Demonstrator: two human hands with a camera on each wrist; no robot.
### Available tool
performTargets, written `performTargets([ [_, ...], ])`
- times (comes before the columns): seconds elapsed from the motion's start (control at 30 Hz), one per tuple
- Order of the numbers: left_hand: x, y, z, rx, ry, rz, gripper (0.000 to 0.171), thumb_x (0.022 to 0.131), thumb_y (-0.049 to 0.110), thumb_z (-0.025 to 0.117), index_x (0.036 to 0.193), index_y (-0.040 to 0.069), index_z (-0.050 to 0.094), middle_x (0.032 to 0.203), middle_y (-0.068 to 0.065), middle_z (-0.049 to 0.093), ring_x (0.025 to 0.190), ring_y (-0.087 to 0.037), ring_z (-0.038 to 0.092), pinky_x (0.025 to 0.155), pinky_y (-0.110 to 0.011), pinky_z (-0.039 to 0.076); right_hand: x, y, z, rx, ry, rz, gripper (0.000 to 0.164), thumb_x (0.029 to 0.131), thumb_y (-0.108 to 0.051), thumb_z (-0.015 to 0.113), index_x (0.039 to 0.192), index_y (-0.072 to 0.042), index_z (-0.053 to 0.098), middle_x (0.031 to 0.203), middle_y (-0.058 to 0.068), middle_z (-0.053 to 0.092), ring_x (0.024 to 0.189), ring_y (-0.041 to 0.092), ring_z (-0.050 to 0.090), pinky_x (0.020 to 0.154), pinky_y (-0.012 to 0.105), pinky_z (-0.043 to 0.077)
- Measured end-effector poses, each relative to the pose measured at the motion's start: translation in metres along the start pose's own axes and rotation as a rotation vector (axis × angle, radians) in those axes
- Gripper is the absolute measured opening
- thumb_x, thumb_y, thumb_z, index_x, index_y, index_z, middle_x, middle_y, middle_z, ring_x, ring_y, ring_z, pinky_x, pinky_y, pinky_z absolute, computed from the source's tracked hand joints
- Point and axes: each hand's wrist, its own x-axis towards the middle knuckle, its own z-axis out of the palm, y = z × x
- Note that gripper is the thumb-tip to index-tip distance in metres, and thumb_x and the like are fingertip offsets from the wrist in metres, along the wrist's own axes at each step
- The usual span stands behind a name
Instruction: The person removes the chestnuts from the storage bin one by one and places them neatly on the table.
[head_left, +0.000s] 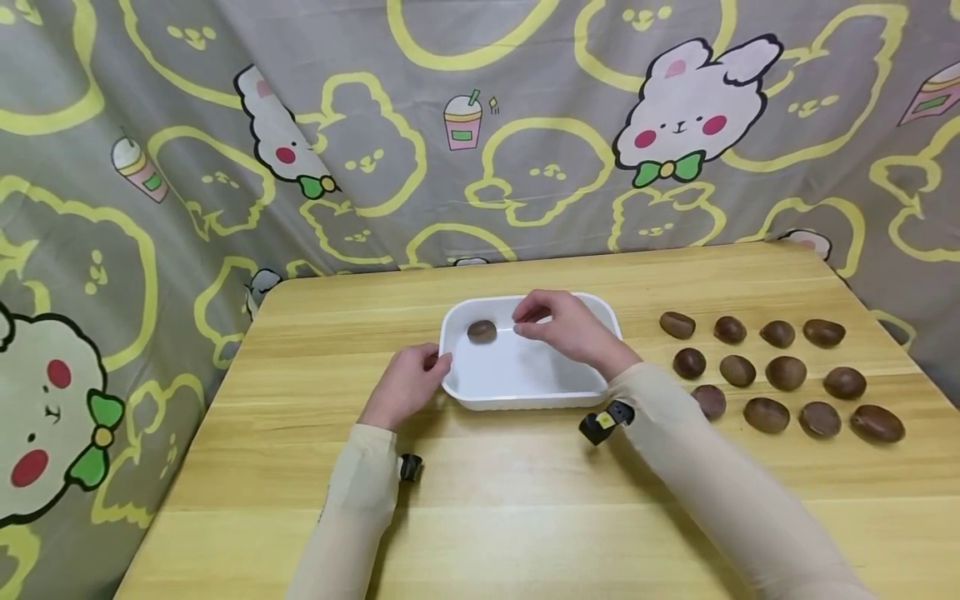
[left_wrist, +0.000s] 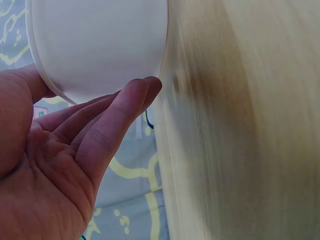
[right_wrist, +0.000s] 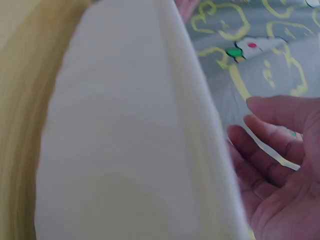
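A white rectangular dish (head_left: 525,402) stands on the wooden table in the head view, with one brown chestnut (head_left: 482,332) lying inside near its far left corner. My left hand (head_left: 407,383) holds the dish's left end. The left wrist view shows that hand's thumb at the rim and its fingers (left_wrist: 115,120) against the outer wall. Over the dish's interior is my right hand (head_left: 566,327), just right of the chestnut, its fingers loosely bent. Nothing shows between the thumb and fingers of that hand (right_wrist: 280,155) in the right wrist view.
Several brown chestnuts (head_left: 786,373) lie in rough rows on the table (head_left: 300,467) to the right of the dish. A grey patterned curtain (head_left: 450,192) hangs along the table's back edge and both sides.
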Motion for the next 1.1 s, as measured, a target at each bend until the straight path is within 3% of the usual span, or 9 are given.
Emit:
performTargets([
  [0.23,0.001,-0.003,-0.001,0.018,-0.001,0.045,0.028,0.101,0.024,0.054,0.11,0.003,0.07,0.086,-0.005,0.066,0.072,-0.019,0.054,0.065,-0.032,0.046,0.02,-0.007,0.021,-0.035,-0.024,0.034,0.025,0.087,-0.01,0.072,0.11,-0.001,0.067,0.108,0.009,0.064,0.107,0.024,0.057,0.091,0.038,0.044],
  [0.5,0.001,-0.003,-0.003,0.023,-0.021,0.057,0.03,0.101,0.027,0.054,0.113,0.003,0.068,0.087,-0.005,0.065,0.073,-0.019,0.055,0.067,-0.033,0.047,0.031,-0.014,0.031,-0.141,-0.117,0.065,0.037,0.085,-0.011,0.074,0.119,-0.001,0.064,0.124,0.014,0.06,0.12,0.029,0.051,0.099,0.041,0.039],
  [0.73,0.001,-0.004,-0.004,0.027,-0.054,0.081,0.028,0.102,0.026,0.052,0.107,0.004,0.068,0.075,-0.005,0.058,0.066,-0.019,0.051,0.06,-0.031,0.044,0.038,-0.018,0.035,-0.274,-0.233,0.02,0.043,0.085,-0.012,0.074,0.124,-0.001,0.061,0.129,0.016,0.058,0.124,0.029,0.049,0.104,0.04,0.035],
  [1.1,0.003,-0.007,-0.004,0.035,-0.062,0.106,0.03,0.103,0.027,0.05,0.108,0.004,0.068,0.072,-0.004,0.056,0.064,-0.018,0.05,0.058,-0.031,0.043,0.046,-0.015,0.043,-0.375,-0.281,-0.084,0.043,0.086,-0.005,0.071,0.127,0.004,0.06,0.126,0.017,0.059,0.12,0.029,0.051,0.104,0.037,0.035],
])
